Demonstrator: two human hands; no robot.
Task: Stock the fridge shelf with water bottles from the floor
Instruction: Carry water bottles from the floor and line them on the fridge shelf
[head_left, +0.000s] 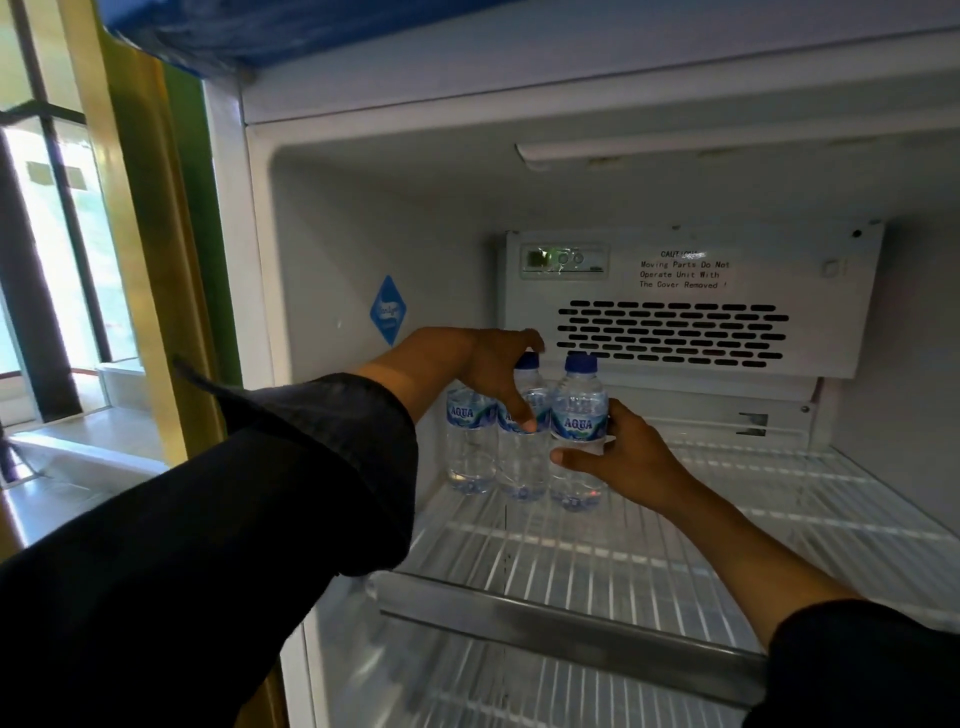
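Note:
Three small clear water bottles with blue caps and blue labels stand upright in a row at the back left of the white wire fridge shelf (727, 525). My left hand (483, 366) reaches over the left bottle (467, 452) and grips the middle bottle (522, 462), thumb on its label. My right hand (631, 452) wraps around the lower body of the right bottle (577, 415). All three bottles rest on the shelf, touching side by side. The left bottle's cap is hidden behind my left hand.
The white fan cover with vent slots (670, 332) hangs right behind the bottles. The fridge's left wall (332, 270) is close to the left bottle. A metal front rail (571, 631) edges the shelf; a second wire shelf (519, 691) lies below.

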